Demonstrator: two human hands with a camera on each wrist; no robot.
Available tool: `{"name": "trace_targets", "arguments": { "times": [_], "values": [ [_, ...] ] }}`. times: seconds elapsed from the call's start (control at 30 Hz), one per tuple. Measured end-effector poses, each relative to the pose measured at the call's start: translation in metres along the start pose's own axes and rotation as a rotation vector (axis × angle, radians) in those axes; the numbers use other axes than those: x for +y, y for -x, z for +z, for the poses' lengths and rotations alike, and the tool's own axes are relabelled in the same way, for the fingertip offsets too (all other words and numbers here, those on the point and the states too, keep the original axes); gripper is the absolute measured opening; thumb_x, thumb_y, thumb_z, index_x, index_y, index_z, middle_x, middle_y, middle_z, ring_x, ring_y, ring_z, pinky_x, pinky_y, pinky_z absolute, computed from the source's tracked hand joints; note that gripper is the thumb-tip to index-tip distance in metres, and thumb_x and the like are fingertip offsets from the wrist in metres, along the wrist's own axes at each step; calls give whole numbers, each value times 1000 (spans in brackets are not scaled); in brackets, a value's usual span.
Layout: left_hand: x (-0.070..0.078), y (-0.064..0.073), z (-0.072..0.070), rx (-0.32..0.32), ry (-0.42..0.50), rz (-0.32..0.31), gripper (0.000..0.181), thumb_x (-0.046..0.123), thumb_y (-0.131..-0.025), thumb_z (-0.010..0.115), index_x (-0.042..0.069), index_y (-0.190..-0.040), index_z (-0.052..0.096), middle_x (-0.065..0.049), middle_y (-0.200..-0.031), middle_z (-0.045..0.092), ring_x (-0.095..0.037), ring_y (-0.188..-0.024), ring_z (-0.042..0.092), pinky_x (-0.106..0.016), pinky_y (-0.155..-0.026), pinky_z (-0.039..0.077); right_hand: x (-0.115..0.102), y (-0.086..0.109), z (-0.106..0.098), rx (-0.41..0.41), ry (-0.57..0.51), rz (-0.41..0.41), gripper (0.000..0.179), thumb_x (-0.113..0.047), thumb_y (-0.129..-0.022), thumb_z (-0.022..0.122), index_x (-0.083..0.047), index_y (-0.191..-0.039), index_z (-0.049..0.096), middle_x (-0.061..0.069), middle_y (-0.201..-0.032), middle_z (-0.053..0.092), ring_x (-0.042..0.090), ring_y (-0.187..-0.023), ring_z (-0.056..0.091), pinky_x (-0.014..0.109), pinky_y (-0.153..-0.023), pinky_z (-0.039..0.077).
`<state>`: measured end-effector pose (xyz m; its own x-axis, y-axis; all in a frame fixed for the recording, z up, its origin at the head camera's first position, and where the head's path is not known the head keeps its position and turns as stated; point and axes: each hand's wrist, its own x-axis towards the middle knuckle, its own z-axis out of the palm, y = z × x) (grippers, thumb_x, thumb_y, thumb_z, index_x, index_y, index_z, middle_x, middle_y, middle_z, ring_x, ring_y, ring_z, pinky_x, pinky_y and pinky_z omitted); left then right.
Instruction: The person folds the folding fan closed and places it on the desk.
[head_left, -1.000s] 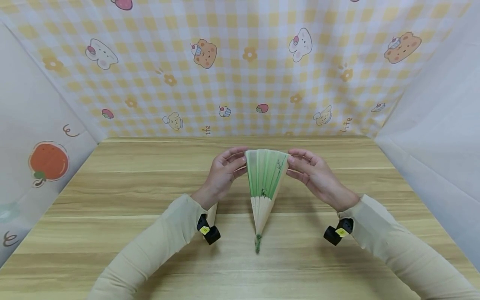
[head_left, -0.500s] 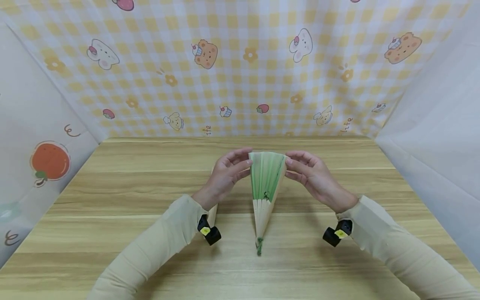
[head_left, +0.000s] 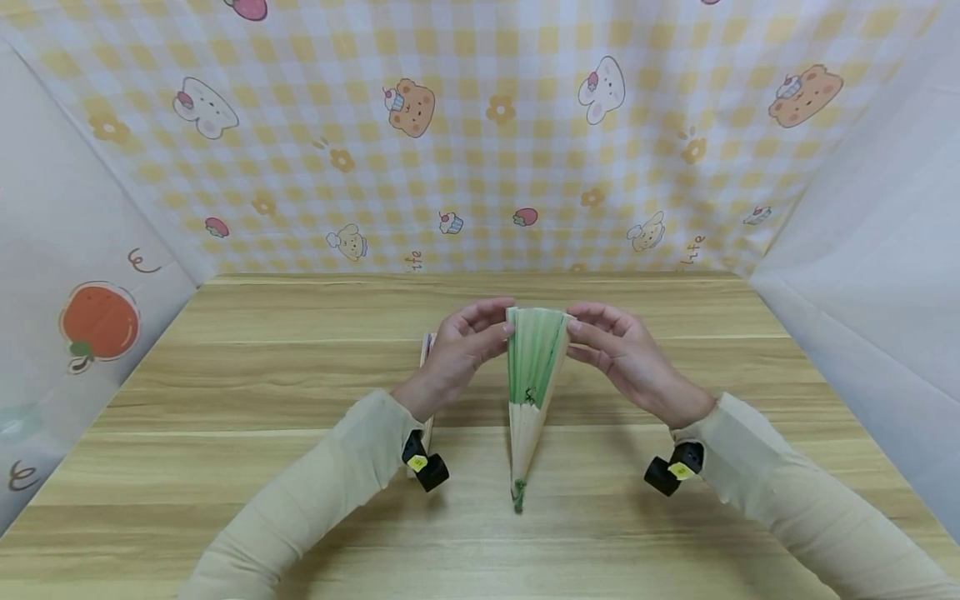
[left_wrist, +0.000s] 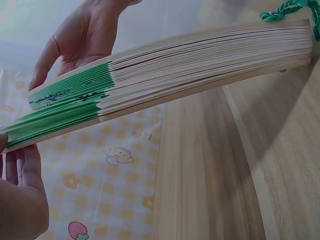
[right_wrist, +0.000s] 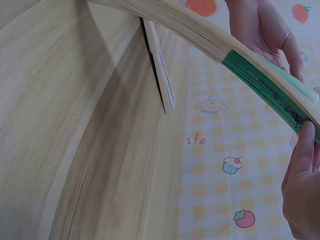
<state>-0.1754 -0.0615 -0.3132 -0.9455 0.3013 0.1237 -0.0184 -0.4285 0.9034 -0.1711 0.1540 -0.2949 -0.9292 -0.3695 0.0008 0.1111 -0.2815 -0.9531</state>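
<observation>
A green folding fan (head_left: 534, 358) with pale wooden ribs is partly spread between my hands, its narrow end toward me. From that end hangs a green cord tassel (head_left: 518, 496). My left hand (head_left: 468, 342) pinches the fan's left outer edge near the top, thumb in front and fingers behind. On the opposite edge, my right hand (head_left: 622, 350) pinches the top right corner in the same way. The left wrist view shows the ribs and green folds (left_wrist: 65, 107) stacked close together. In the right wrist view, the right thumb lies against the green part (right_wrist: 270, 90).
Behind my left wrist a second slim, pale wooden-edged object (head_left: 426, 346) lies on the wooden table (head_left: 300, 375), partly hidden by the hand. A yellow checked cloth (head_left: 480, 167) hangs at the table's back edge. White sheets (head_left: 877, 208) stand at both sides.
The fan has narrowed as my left hand moved right, toward the right hand. The right hand shifted slightly left. More of the slim object behind the left wrist now shows.
</observation>
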Motion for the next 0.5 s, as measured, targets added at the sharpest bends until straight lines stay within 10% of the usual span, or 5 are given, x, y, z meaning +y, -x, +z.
{"name": "trace_targets", "arguments": {
  "times": [0.5],
  "values": [
    [-1, 0, 2, -54, -59, -23, 37, -1, -88, 49, -8, -123, 42, -3, -105, 56, -13, -94, 55, -27, -83, 47, 2, 0, 3, -13, 2, -3, 13, -5, -87, 54, -11, -97, 59, 0, -93, 59, 12, -85, 58, 27, -78, 50]
  ]
}}
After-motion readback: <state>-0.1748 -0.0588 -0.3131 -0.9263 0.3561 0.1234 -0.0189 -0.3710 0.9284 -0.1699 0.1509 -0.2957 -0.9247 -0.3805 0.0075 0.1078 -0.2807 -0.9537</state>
